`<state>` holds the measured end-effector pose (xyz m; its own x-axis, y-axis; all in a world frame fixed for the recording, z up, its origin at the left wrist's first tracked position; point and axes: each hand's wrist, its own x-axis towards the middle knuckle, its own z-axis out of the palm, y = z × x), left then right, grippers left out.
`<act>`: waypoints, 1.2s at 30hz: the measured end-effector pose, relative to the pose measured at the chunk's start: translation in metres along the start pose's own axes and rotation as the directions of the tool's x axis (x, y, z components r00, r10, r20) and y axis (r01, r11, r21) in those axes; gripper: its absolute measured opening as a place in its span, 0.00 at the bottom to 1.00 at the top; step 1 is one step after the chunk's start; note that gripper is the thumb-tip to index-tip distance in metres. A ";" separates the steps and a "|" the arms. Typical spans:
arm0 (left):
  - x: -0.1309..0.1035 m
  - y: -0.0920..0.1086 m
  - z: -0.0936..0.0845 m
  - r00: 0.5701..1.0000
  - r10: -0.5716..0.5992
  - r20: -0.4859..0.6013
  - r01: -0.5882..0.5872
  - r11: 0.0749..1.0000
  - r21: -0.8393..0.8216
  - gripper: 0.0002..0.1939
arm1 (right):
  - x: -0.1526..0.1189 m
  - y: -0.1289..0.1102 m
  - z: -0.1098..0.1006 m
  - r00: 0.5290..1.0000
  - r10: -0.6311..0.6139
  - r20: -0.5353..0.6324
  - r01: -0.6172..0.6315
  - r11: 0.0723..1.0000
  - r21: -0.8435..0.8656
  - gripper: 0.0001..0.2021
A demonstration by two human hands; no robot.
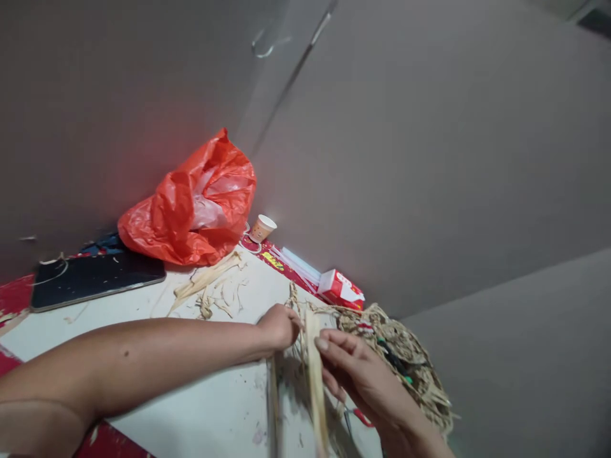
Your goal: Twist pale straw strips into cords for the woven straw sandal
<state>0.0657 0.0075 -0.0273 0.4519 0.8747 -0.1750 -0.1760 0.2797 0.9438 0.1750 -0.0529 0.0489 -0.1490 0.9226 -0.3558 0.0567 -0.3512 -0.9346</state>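
Note:
My left hand (279, 327) reaches in from the left, its fingers curled closed at a thin braided straw cord (301, 340). Part of that grip is hidden behind the hand. A narrow, darker strip (273, 407) runs down from beneath it. My right hand (351, 362) pinches a pale, flat dried-husk strip (314, 375) between thumb and fingers, close beside the cord. To the right lies a heaped coil of braided straw rope (415, 356). Red-handled scissors (361, 417) are partly covered by my right hand.
A white tabletop (200, 394) meets grey walls. Along the back are a red plastic bag (191, 203), a paper cup (262, 228), thin pale sticks (300, 266) and a red-and-white packet (341, 289). A black tablet-like slab (98, 278) lies left, near loose husk strips (207, 280).

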 end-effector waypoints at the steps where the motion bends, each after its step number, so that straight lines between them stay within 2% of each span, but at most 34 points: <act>1: 0.001 -0.003 0.000 1.000 -0.024 -0.004 0.024 1.000 0.016 0.07 | -0.004 0.009 -0.005 0.999 0.037 0.016 -0.036 0.998 -0.047 0.17; 4: 0.006 -0.007 0.001 0.997 -0.066 -0.032 0.068 0.996 0.057 0.08 | -0.007 0.034 -0.012 0.998 0.060 -0.004 -0.060 0.984 -0.170 0.17; 8: 0.006 -0.002 0.003 0.995 -0.080 -0.053 0.085 0.993 0.085 0.07 | 0.001 0.052 -0.008 0.995 -0.032 -0.091 0.015 0.983 -0.183 0.17; 15: 0.002 0.007 0.006 0.998 -0.063 -0.031 0.065 0.994 0.087 0.09 | -0.004 0.046 -0.010 0.963 -0.137 -0.233 0.087 0.973 -0.212 0.13; 21: 0.004 0.004 0.008 0.999 -0.037 -0.031 0.040 0.994 0.102 0.08 | -0.007 0.047 -0.010 0.975 -0.126 -0.185 0.076 0.963 -0.260 0.12; 27: 0.004 0.003 0.007 0.999 -0.014 -0.045 0.020 0.990 0.137 0.06 | 0.000 0.057 0.002 0.930 -0.271 -0.248 0.180 0.924 -0.336 0.13; 31: 0.005 0.004 0.009 0.999 -0.024 -0.034 0.029 0.989 0.147 0.06 | 0.000 0.056 0.003 0.942 -0.269 -0.201 0.225 0.949 -0.220 0.15; 36: 0.004 0.003 0.009 0.998 -0.050 -0.027 0.054 0.988 0.143 0.06 | 0.000 0.061 -0.002 0.983 -0.169 -0.074 0.165 0.985 -0.055 0.15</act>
<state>0.0751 0.0084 -0.0223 0.4365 0.8699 -0.2297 -0.0249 0.2669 0.9634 0.1802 -0.0735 -0.0078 -0.0829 0.9779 -0.1920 0.0852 -0.1850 -0.9790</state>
